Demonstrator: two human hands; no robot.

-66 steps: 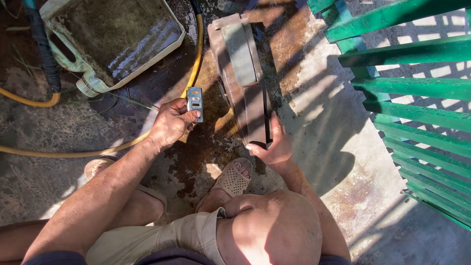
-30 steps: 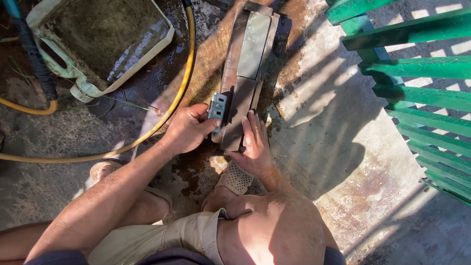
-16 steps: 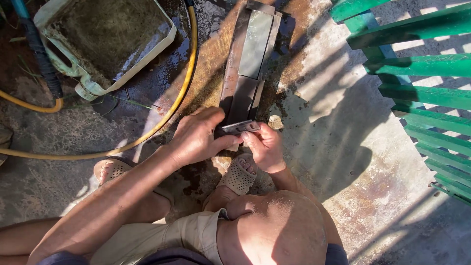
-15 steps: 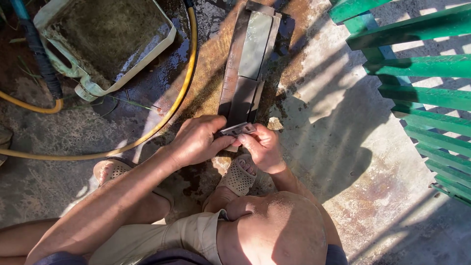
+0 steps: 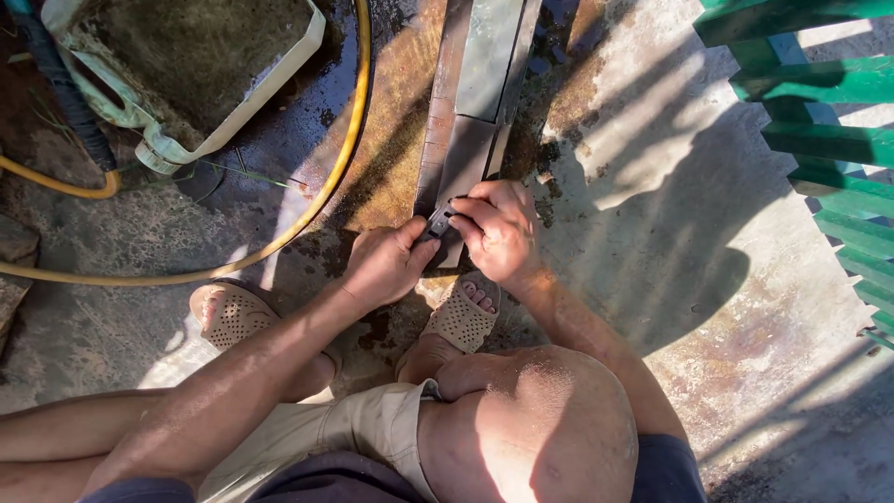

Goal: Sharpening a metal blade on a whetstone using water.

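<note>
The left hand (image 5: 386, 265) and right hand (image 5: 500, 233) together pinch a small flat metal blade (image 5: 438, 222), fingers closed on it from both sides. The blade lies pressed on the near end of a long dark sharpening stone (image 5: 466, 149) set in a wooden holder on the wet concrete floor (image 5: 652, 233). A yellow hose (image 5: 349, 140) curves left of the stone, beside a dirty plastic tub (image 5: 186, 65).
</note>
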